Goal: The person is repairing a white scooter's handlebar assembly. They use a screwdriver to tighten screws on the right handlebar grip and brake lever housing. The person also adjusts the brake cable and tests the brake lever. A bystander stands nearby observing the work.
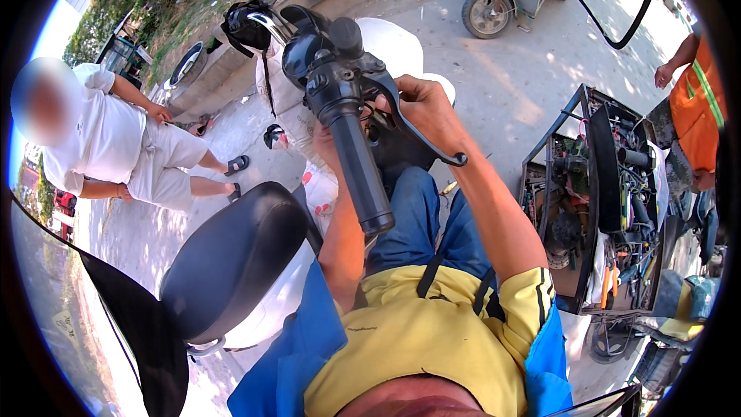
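A black scooter handlebar grip (357, 170) with a switch housing (328, 85) and a brake lever (424, 139) runs down the middle of the view. My right hand (417, 108) is closed at the lever's base, fingertips curled on a small part that I cannot make out. My left hand (328, 139) is behind the grip and housing, mostly hidden, so its fingers and what they touch cannot be told. A black seat (231, 262) sits to the lower left of the handlebar.
A person in white (100, 139) stands at left. A person in orange (695, 93) stands at right beside a metal tool cart (590, 201) crowded with tools. A wheeled vehicle (486, 11) is parked behind, on pavement (509, 69); a curb (201, 85) runs along the upper left.
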The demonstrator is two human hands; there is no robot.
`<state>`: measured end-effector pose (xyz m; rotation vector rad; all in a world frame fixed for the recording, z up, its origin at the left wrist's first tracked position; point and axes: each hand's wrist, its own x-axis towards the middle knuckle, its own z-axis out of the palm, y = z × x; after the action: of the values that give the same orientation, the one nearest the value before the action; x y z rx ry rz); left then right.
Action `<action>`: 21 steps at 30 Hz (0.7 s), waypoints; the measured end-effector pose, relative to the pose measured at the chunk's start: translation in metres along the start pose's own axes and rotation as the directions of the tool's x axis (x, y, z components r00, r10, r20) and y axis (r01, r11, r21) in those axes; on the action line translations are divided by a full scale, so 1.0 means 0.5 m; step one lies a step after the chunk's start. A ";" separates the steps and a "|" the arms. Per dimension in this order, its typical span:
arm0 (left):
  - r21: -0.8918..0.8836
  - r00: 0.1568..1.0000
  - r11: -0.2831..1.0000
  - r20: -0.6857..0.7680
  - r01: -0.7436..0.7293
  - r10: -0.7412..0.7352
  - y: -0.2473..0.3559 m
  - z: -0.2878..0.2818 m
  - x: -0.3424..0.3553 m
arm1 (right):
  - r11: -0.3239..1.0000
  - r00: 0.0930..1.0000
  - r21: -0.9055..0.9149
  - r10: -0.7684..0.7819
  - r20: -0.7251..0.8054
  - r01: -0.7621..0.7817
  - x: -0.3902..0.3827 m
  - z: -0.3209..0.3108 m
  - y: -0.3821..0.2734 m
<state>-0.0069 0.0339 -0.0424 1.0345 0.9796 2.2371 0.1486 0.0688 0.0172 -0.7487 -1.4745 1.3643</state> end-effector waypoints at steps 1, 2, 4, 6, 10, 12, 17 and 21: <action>-0.001 1.000 1.000 0.005 0.004 -0.004 0.004 0.002 0.001 | 0.997 1.000 0.074 0.027 0.007 -0.027 0.001 0.001 0.008; -0.043 1.000 0.999 -0.003 0.000 0.000 0.015 0.014 0.001 | 0.987 0.999 0.151 0.052 0.015 -0.054 0.002 0.003 0.016; -0.096 1.000 0.995 -0.010 0.005 -0.006 0.019 0.024 0.001 | 0.980 0.998 0.189 0.054 0.017 -0.057 0.003 0.006 0.025; -0.114 1.000 0.994 -0.016 -0.001 -0.001 0.021 0.027 -0.002 | 0.971 0.998 0.229 0.054 0.041 -0.062 0.004 0.008 0.038; 0.042 0.995 0.994 0.025 -0.100 0.099 0.028 0.034 -0.007 | 0.977 0.989 0.185 0.089 0.118 -0.110 0.003 0.008 0.030; 0.191 0.990 0.978 0.127 -0.086 0.063 0.053 0.016 -0.001 | 0.976 0.983 0.164 0.121 0.140 -0.144 0.000 0.004 0.019; -0.275 0.983 0.947 0.120 0.167 -0.139 0.046 0.031 0.006 | 0.980 0.996 0.192 0.044 0.080 -0.059 0.011 0.009 0.029; -0.037 0.997 0.997 0.013 0.074 -0.074 0.059 0.044 0.004 | 0.993 0.989 0.040 -0.109 -0.104 0.113 0.006 0.027 0.014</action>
<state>0.0057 0.0256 -0.0089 0.9782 0.9517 2.1789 0.1341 0.0677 0.0120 -0.6867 -1.3796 1.2538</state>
